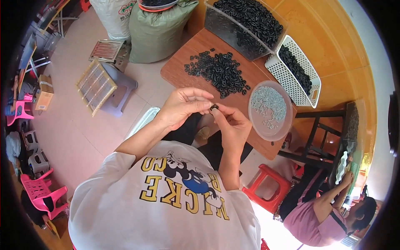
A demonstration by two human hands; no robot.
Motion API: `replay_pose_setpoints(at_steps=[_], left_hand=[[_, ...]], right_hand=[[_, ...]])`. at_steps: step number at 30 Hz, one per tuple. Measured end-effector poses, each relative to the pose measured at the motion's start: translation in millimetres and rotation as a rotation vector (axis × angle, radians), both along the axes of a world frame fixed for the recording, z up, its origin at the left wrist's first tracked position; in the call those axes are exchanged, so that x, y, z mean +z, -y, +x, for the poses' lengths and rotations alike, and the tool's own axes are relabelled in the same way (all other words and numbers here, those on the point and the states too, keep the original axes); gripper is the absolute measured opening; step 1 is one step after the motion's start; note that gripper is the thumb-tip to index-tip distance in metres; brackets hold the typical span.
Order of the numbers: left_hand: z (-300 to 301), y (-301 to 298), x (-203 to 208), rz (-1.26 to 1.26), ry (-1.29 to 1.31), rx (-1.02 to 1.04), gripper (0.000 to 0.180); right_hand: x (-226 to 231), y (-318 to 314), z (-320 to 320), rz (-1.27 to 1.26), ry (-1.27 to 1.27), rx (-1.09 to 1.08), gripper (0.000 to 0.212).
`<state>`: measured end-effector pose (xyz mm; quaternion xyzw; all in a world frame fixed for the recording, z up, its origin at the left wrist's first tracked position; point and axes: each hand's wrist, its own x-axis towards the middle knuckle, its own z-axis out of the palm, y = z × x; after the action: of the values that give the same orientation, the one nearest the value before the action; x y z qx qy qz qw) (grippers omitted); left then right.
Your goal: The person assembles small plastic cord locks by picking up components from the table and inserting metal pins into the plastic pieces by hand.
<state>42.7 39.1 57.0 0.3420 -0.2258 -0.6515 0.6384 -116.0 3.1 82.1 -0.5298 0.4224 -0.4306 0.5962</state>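
In front of my chest, a small black oval part (214,107) sits between my fingertips. My left hand (183,109) pinches at it from one side, thumb and forefinger together. My right hand (233,123) is closed on it from the other side, thumb against forefinger. Whether a second small piece is hidden in my fingers I cannot make out. Just beyond, a loose heap of similar black oval parts (221,73) lies on the brown wooden table (177,68). Right of it stands a round translucent bowl (283,130) holding many small silvery pins or screws.
At the table's back are a clear bin (221,26) and a white perforated basket (296,92), both with black parts. Full sacks (154,35) stand left of the table. A bamboo-framed rack (96,85) rests on a stool. Near a red stool (268,189) sits another person (316,221).
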Motion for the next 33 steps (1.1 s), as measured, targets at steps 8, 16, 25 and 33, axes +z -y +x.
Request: replay_pose_setpoints(at_steps=[8,16,25,33], left_hand=[[-3,2,-1,0.004,0.104,-0.013,0.025],[-7,4,-28,0.072,0.196,-0.066,0.029],[-11,4,-41,0.179,0.065,0.014,0.033],[-16,7,-52,0.194,0.196,-0.094,0.032]], right_hand=[[-5,-2,-4,-0.055,-0.079,-0.027,0.012],[-38,-5,-3,-0.073,-0.185,-0.02,0.011],[-55,-5,-2,-0.066,-0.164,-0.096,0.011],[-70,-9,-11,0.022,-0.205,-0.111,0.011]])
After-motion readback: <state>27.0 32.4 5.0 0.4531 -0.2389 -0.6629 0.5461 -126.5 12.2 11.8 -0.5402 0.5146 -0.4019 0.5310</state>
